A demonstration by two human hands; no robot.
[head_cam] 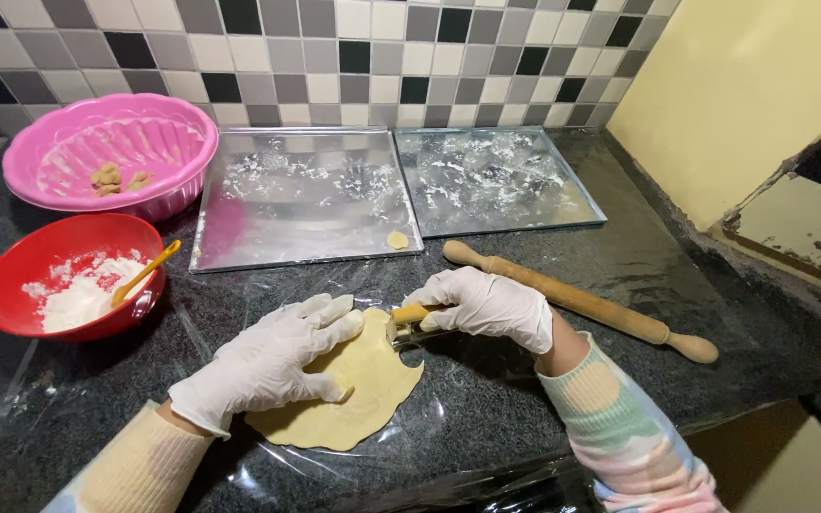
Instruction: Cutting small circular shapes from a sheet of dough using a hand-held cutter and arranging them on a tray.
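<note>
A thin rolled-out sheet of pale yellow dough (361, 394) lies on clear plastic film on the dark counter. My left hand (273, 361), in a white glove, lies flat on the dough's left part with its fingers spread. My right hand (486, 306), also gloved, grips a small cutter with a yellow handle (409, 317), whose end sits at the dough's upper right edge, where a round notch is cut out. One small round dough disc (397, 240) rests on the near right corner of the left metal tray (268, 249).
A wooden rolling pin (610, 312) lies just behind my right hand. A second floured metal tray (448, 223) sits at the back. At left stand a red bowl (11, 285) of flour with a yellow spoon, and a pink bowl (182, 157) holding dough bits.
</note>
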